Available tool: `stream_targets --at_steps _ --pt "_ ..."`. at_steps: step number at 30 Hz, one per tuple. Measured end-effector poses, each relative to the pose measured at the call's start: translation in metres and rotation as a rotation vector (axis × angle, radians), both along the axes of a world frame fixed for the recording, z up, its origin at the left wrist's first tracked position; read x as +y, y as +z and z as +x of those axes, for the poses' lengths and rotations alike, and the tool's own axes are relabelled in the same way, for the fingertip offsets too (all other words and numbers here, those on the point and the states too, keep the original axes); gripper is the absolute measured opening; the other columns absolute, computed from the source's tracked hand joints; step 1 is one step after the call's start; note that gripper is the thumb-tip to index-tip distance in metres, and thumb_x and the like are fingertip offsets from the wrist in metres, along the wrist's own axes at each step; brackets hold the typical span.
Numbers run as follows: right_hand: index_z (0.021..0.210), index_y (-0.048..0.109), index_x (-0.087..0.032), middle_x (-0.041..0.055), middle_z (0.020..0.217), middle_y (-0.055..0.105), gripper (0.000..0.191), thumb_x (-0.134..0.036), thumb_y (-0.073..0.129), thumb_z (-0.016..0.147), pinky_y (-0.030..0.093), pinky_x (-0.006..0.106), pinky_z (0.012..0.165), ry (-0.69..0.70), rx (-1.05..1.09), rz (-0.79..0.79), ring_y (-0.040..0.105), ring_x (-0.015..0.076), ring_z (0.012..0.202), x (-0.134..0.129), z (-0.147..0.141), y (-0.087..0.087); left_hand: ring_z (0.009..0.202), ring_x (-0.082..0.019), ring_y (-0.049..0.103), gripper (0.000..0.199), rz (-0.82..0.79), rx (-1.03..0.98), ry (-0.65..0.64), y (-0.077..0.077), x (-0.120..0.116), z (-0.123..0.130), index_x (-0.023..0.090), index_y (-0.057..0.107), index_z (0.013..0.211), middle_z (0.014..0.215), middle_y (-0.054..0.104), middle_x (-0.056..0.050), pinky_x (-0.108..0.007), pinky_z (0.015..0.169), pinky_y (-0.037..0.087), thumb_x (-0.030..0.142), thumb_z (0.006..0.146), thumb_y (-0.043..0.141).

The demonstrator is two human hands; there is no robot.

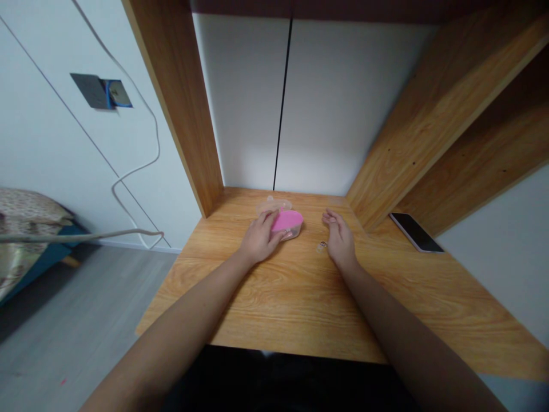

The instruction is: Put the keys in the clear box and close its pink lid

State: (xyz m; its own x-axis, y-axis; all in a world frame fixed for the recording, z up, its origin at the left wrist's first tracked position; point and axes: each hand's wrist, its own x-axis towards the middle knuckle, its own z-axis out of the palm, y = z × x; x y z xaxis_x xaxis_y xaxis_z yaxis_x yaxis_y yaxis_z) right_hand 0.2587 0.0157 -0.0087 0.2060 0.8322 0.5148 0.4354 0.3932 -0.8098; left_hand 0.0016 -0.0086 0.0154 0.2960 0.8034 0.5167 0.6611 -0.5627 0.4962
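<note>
My left hand (258, 237) is closed round the near left side of a small oval box (290, 220), clear-walled with a pink top. Its thumb lies along the near edge and its fingers reach over the far side. Just behind the box is a clear plastic lid (274, 203), partly covered by my fingers. To the right, apart from the box, my right hand (341, 237) rests on its edge with fingers stretched out and slightly bent. Beside its palm lie a few small ring-like items (322, 245), too small to name; nothing shows in its grip.
The wooden desktop (274, 303) is bounded by wooden panels and a white back panel (249, 114). A dark-screened phone (416, 232) lies at the right. On the left wall hangs a white cable (158, 137) by an opened socket plate (92, 91). A bed corner (30, 217) shows beyond.
</note>
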Motion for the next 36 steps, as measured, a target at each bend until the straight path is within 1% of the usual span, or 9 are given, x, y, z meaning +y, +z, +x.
stream_targets --at_steps 5,9,14,17,20,25,29,33,36 --pt "0.129 0.059 -0.021 0.0141 0.120 0.069 0.057 -0.062 0.036 0.097 0.052 0.049 0.100 -0.022 0.148 -0.078 0.069 0.0249 0.106 0.008 0.004 -0.008 0.127 -0.032 0.053 0.061 -0.007 -0.021 0.009 -0.002 0.002 -0.001 0.018 0.041 0.145 0.141 0.051 -0.017 -0.050 0.107 0.044 0.048 0.094 0.056" --pt "0.129 0.057 -0.023 0.0140 0.123 0.067 0.059 -0.066 0.035 0.095 0.058 0.044 0.088 -0.018 0.217 -0.155 0.069 0.0245 0.105 0.008 0.003 -0.010 0.128 -0.032 0.053 0.062 -0.005 -0.023 -0.003 -0.005 0.003 0.000 0.018 0.041 0.145 0.141 0.052 -0.017 -0.050 0.106 0.044 0.048 0.093 0.057" --pt "0.125 0.059 -0.026 0.0122 0.128 0.065 0.053 -0.064 0.039 0.094 0.061 0.036 0.074 0.006 0.310 -0.230 0.070 0.0245 0.104 0.005 -0.001 -0.008 0.128 -0.033 0.053 0.066 -0.015 -0.023 -0.012 -0.006 0.003 0.000 0.015 0.038 0.145 0.142 0.053 -0.018 -0.051 0.106 0.044 0.049 0.092 0.059" --pt "0.121 0.060 -0.025 0.0114 0.124 0.067 0.049 -0.061 0.041 0.095 0.060 0.034 0.074 0.000 0.336 -0.219 0.070 0.0232 0.103 0.005 -0.002 -0.006 0.128 -0.034 0.053 0.066 -0.012 -0.022 -0.012 -0.005 0.003 -0.001 0.016 0.039 0.145 0.143 0.052 -0.018 -0.051 0.106 0.044 0.049 0.092 0.059" --pt "0.117 0.061 -0.024 0.0105 0.121 0.068 0.046 -0.059 0.042 0.095 0.060 0.031 0.073 -0.046 0.356 -0.200 0.071 0.0214 0.100 0.006 0.000 -0.004 0.129 -0.034 0.052 0.064 -0.006 -0.022 -0.020 -0.003 0.002 -0.001 0.018 0.040 0.144 0.143 0.052 -0.018 -0.052 0.106 0.044 0.049 0.091 0.059" --pt "0.109 0.060 -0.022 0.0116 0.115 0.069 0.042 -0.055 0.040 0.094 0.061 0.032 0.065 -0.090 0.478 -0.289 0.073 0.0213 0.089 0.011 0.006 -0.005 0.128 -0.034 0.053 0.065 -0.006 -0.020 -0.019 -0.004 0.003 -0.001 0.017 0.040 0.144 0.142 0.053 -0.018 -0.052 0.106 0.044 0.049 0.091 0.060" --pt "0.107 0.060 -0.023 0.0128 0.116 0.069 0.038 -0.053 0.040 0.094 0.063 0.040 0.070 -0.037 0.518 -0.311 0.073 0.0252 0.094 0.013 0.007 -0.011 0.128 -0.033 0.053 0.066 0.010 -0.035 -0.026 -0.007 0.004 -0.001 0.016 0.040 0.144 0.142 0.053 -0.018 -0.052 0.107 0.044 0.049 0.091 0.060" --pt "0.109 0.059 -0.024 0.0134 0.115 0.070 0.039 -0.054 0.038 0.096 0.064 0.042 0.074 0.117 0.415 -0.266 0.073 0.0273 0.100 0.013 0.005 -0.020 0.129 -0.034 0.053 0.065 0.016 -0.039 -0.025 -0.008 0.004 -0.001 0.017 0.041 0.143 0.142 0.053 -0.017 -0.052 0.107 0.044 0.049 0.090 0.060" --pt "0.108 0.060 -0.024 0.0137 0.114 0.070 0.041 -0.056 0.037 0.096 0.064 0.043 0.077 0.202 0.372 -0.243 0.072 0.0278 0.103 0.012 0.002 -0.023 0.129 -0.034 0.053 0.065 0.010 -0.030 -0.023 -0.008 0.004 -0.001 0.016 0.040 0.143 0.142 0.053 -0.018 -0.051 0.107 0.044 0.049 0.091 0.059"
